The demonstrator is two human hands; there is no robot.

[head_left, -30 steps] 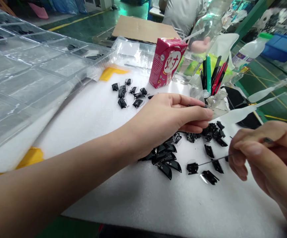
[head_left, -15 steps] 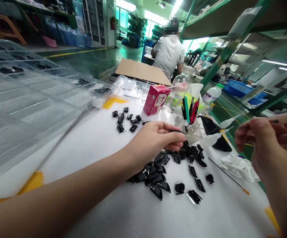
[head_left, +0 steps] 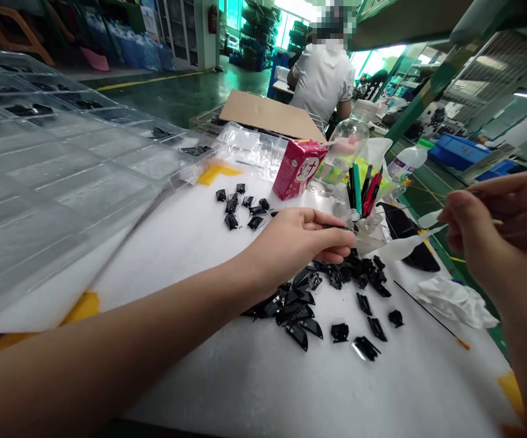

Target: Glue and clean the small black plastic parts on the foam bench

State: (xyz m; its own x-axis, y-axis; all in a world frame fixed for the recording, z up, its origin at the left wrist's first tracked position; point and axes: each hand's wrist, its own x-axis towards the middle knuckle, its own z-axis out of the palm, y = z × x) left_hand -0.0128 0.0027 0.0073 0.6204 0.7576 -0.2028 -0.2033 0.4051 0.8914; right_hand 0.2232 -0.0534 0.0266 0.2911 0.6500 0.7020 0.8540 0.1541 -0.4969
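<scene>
My left hand [head_left: 311, 240] is over the table, thumb and fingers pinched on a small black part [head_left: 336, 227], mostly hidden by the fingers. My right hand [head_left: 495, 231] is raised at the right, fingertips pressed together; what they hold is too fine to make out. Beneath my left hand lies a heap of black curved plastic pieces [head_left: 297, 310]. Farther right is a pile of small black parts [head_left: 366, 267], with several loose ones nearby. Another group of small black parts with thin wires [head_left: 231, 204] lies beyond my left wrist. White droppers [head_left: 402, 246] point toward my right hand.
A clear compartment tray [head_left: 62, 176] fills the left. Behind the hands stand a red drink carton [head_left: 297, 170], a clear jar [head_left: 349, 137], pens [head_left: 358, 188] and a green-capped bottle [head_left: 409, 161]. A thin black stick [head_left: 431, 313] and crumpled tissue [head_left: 457, 301] lie right. A person [head_left: 322, 79] sits beyond.
The view has shifted, so the table's things appear farther right and higher. My right hand has come slightly nearer the droppers and turned. My left hand keeps its pinch.
</scene>
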